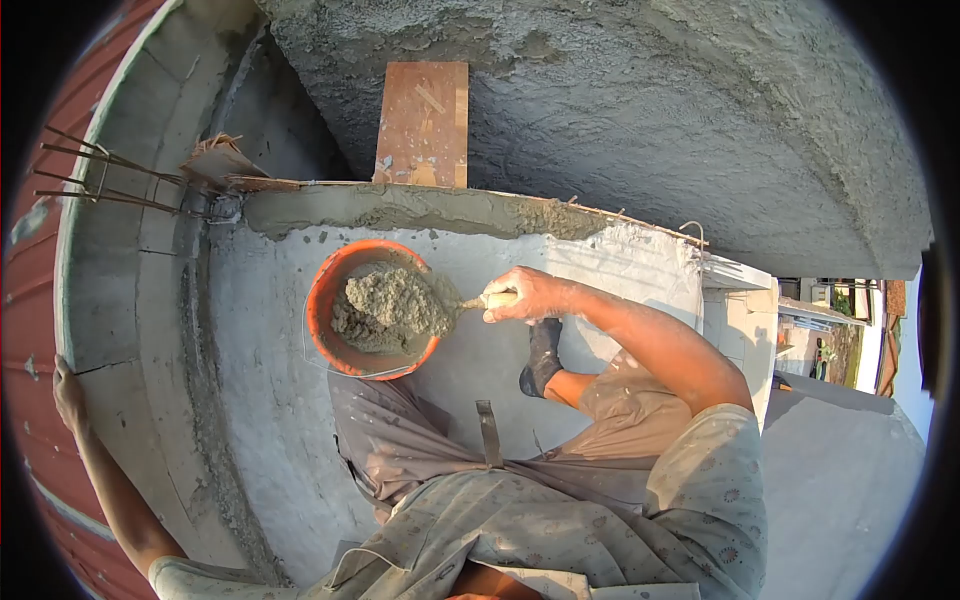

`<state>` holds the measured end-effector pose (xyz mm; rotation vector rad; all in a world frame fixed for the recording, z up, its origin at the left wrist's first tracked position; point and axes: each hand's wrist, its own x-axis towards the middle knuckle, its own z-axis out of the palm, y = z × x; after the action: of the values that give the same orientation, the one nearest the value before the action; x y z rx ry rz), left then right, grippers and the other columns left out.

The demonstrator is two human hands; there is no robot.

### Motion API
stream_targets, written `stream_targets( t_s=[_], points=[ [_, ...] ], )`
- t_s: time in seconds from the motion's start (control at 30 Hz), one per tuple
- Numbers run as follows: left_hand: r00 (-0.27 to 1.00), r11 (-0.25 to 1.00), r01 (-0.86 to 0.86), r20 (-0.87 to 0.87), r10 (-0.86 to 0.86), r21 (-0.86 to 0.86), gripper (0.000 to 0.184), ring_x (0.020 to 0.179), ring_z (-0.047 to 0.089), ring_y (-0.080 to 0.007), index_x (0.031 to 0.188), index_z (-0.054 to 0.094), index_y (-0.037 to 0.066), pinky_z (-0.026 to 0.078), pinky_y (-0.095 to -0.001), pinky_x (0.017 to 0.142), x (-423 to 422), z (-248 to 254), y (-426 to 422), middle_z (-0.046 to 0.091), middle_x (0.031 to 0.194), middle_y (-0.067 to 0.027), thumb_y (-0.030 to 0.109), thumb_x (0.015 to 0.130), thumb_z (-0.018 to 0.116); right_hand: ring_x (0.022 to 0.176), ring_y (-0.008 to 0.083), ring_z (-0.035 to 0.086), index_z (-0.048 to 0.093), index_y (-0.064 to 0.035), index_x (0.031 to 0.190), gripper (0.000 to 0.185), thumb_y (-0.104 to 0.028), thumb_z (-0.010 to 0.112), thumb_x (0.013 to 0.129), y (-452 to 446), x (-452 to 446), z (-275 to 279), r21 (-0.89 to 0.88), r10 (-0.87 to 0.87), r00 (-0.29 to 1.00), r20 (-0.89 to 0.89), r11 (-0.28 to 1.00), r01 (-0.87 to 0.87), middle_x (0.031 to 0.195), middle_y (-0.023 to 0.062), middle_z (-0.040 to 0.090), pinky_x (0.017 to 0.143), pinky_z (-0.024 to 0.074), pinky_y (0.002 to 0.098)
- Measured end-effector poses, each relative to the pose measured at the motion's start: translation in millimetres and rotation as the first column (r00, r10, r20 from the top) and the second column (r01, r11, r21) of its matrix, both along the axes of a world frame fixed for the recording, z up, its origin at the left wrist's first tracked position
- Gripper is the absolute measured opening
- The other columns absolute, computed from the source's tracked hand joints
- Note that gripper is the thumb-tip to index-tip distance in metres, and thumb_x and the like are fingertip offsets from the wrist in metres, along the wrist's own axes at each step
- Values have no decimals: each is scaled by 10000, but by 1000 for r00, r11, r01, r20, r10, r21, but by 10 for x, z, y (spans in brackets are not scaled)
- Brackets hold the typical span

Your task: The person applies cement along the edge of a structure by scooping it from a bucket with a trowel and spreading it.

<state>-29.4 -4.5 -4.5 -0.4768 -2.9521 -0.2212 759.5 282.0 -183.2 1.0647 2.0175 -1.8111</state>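
Note:
In the head view my right hand (525,293) is closed around the pale handle of a trowel (472,303). A heap of wet grey mortar (395,303) covers its blade. The blade is over the orange bucket (318,305), near the rim's right side, and more mortar lies inside. Because the heap hides the blade, I cannot tell whether it touches the mortar below. Far to the left, my left hand (70,395) grips the top edge of the block wall (105,385), its fingers bent over that edge.
A fresh mortar band (400,208) runs along the ledge ahead. A brown board (422,125) stands against the rough grey plastered surface (620,130). Rusty rebar (120,180) sticks out at left, above red metal roofing (35,290). A bent wire (692,232) rises at the ledge's right.

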Motion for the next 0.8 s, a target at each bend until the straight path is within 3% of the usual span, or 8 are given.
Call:
stream_targets(
  t_s=[0.13,0.2,0.27,0.33,0.53,0.63,0.77,0.8],
  points=[
    [999,1000,9,-32,-9,-3,773,1324,532,-357,1454,537,151,388,-451,1101,-103,-34,-46,603,1401,-154,702,969,295,638,125,623,714,-56,1102,400,-349,765,835,355,819,248,48,-53,975,216,998,43,810,59,651,486,500,288],
    [1000,1000,9,-28,-9,-2,770,1323,533,-361,1454,536,149,391,-452,1098,-134,-49,-54,604,1398,-156,698,972,292,642,180,641,709,-37,1068,397,-353,785,840,480,1287,379,195,-140,946,291,977,85,808,89,675,582,524,332],
    [1000,1000,-4,-24,4,-2,764,1322,532,-364,1454,534,148,393,-454,1095,-93,-31,-44,604,1397,-158,691,976,290,781,289,695,721,-57,1085,380,-344,767,841,626,1986,48,569,-99,960,262,819,-71,905,146,727,717,549,397],
    [1000,1000,-8,-21,8,0,760,1328,526,-366,1459,530,153,390,-454,1097,-26,-6,-34,598,1406,-156,689,976,288,999,383,678,720,-91,1141,390,-344,728,844,611,2168,264,629,-300,847,439,776,-51,1021,171,730,884,525,460],
    [999,1000,-19,-31,19,2,762,1353,500,-363,1470,517,168,378,-453,1109,-14,-11,-26,573,1437,-149,694,970,288,1101,357,658,656,-164,1281,376,-206,667,907,539,2788,-170,711,-491,529,692,594,-377,1318,141,616,931,527,453],
    [999,1000,-16,-38,15,-7,761,1359,495,-359,1473,515,170,374,-450,1113,73,20,6,568,1445,-143,694,969,291,1118,358,655,639,-177,1305,395,-203,661,912,401,3019,-37,765,-556,526,644,494,-414,1342,131,600,942,529,443],
    [999,1000,-14,-36,14,2,755,1359,497,-357,1474,515,173,372,-450,1117,-45,-25,-44,568,1447,-138,690,969,297,1068,347,659,658,-116,1262,379,-248,685,907,201,3047,213,854,-598,619,509,438,-280,1183,182,637,873,536,480],
    [1000,1000,-7,-24,7,14,755,1358,499,-354,1473,516,174,372,-450,1117,-60,-36,-49,570,1444,-137,691,969,298,1033,356,668,664,-89,1262,410,-272,705,898,173,2778,473,848,-596,647,475,507,-155,1091,188,668,857,531,473]
  ],
)
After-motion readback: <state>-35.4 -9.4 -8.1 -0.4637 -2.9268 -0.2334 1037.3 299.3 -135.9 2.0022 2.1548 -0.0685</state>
